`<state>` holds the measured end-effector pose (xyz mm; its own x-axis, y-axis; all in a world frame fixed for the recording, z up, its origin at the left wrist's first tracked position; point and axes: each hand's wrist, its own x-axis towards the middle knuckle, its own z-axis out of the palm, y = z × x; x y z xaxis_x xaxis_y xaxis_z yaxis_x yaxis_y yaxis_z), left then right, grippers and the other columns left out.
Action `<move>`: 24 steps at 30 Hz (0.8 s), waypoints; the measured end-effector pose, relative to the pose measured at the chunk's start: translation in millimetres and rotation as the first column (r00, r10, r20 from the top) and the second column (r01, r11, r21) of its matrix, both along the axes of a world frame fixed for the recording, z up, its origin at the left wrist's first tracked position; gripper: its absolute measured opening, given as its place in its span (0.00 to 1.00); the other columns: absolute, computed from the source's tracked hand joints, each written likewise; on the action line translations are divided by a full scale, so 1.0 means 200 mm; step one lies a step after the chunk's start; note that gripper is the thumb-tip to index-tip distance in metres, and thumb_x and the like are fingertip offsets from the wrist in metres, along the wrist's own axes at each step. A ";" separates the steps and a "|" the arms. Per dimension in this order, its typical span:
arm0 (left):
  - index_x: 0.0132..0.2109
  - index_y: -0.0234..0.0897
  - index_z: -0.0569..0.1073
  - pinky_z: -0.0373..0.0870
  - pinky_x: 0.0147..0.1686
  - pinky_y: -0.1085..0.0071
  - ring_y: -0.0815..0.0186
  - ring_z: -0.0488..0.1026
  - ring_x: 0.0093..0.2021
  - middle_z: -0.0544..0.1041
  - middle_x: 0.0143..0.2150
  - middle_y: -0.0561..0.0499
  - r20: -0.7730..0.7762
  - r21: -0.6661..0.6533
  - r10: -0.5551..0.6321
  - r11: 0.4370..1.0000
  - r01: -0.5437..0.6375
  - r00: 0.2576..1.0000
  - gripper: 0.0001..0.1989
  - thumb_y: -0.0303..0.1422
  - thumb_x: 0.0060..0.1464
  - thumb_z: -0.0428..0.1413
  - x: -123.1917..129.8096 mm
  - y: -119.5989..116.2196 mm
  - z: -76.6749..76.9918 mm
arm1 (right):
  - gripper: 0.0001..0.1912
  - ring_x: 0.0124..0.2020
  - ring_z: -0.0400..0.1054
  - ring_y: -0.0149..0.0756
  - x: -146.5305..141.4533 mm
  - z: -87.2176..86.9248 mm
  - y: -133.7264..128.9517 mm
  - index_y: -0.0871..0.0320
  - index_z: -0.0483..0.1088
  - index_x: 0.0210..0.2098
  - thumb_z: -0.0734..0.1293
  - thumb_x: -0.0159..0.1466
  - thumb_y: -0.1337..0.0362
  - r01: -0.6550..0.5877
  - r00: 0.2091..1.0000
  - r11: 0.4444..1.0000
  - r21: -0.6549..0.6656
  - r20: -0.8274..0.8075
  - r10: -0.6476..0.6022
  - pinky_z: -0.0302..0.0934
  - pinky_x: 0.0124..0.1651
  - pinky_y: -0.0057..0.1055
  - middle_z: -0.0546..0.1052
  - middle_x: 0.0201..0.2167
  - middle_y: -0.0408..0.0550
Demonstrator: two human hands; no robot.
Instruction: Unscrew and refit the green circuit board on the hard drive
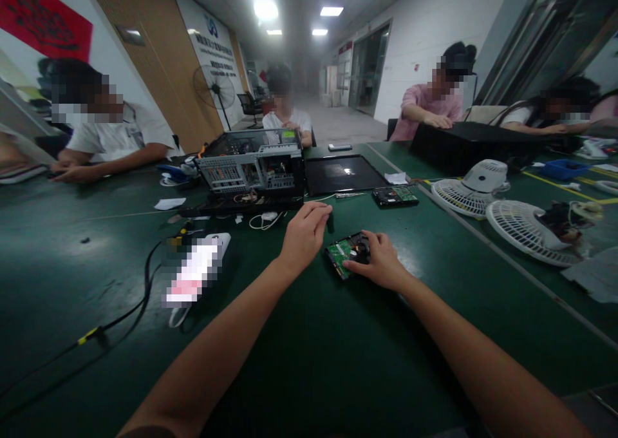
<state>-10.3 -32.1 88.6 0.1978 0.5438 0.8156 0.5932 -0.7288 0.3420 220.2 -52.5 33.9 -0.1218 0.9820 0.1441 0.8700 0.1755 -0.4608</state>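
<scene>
On the green table lies a hard drive (340,252) with its green circuit board facing up. My right hand (381,261) grips its right side, thumb at the near edge and fingers at the far edge. Just up and left of the drive, my left hand (306,235) is raised over the table with its fingertips pinched together; anything between them is too small to make out. Beyond my hands stands an opened computer case (251,171), and a second hard drive (396,196) rests farther right.
A phone (197,270) with a cable lies at the left. A black panel (345,174) lies beside the case. White fan parts (526,232) and a blue tray (564,169) are at the right. Several people sit around the table; one touches a black case (473,145).
</scene>
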 end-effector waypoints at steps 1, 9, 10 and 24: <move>0.52 0.41 0.75 0.75 0.55 0.55 0.59 0.75 0.53 0.77 0.51 0.46 -0.001 -0.004 -0.009 1.000 0.009 1.000 0.11 0.25 0.66 0.54 0.00 0.00 0.00 | 0.52 0.60 0.63 0.60 0.00 0.00 0.00 0.56 0.58 0.68 0.71 0.54 0.35 -0.001 1.000 1.000 -0.001 0.001 0.001 0.58 0.61 0.54 0.63 0.59 0.64; 0.50 0.38 0.73 0.79 0.51 0.57 0.58 0.77 0.53 0.77 0.52 0.44 0.086 -0.051 -0.018 0.998 0.022 0.996 0.11 0.34 0.62 0.62 0.02 0.00 -0.04 | 0.50 0.61 0.62 0.60 0.00 0.00 0.00 0.54 0.58 0.68 0.71 0.54 0.36 0.000 1.000 1.000 0.003 0.001 0.000 0.58 0.61 0.53 0.64 0.58 0.63; 0.49 0.38 0.73 0.80 0.51 0.58 0.59 0.77 0.53 0.78 0.52 0.44 0.096 -0.050 -0.023 0.998 0.028 0.995 0.12 0.36 0.61 0.63 0.02 0.00 -0.04 | 0.50 0.61 0.62 0.60 -0.01 0.01 0.00 0.54 0.58 0.68 0.71 0.54 0.36 -0.001 1.000 1.000 0.001 0.003 0.001 0.58 0.61 0.52 0.64 0.59 0.62; 0.47 0.38 0.73 0.77 0.54 0.57 0.60 0.76 0.55 0.76 0.53 0.45 0.069 0.006 -0.006 1.000 0.005 0.998 0.05 0.29 0.64 0.59 0.02 -0.01 -0.01 | 0.51 0.61 0.62 0.58 0.00 -0.01 0.00 0.55 0.57 0.68 0.71 0.55 0.35 -0.009 1.000 1.000 -0.004 0.015 0.009 0.58 0.61 0.51 0.63 0.59 0.63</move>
<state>-7.3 -35.0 86.5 0.1440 0.5382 0.8304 0.5643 -0.7340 0.3779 220.2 -52.0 32.9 -0.1332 0.9814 0.1385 0.8753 0.1821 -0.4479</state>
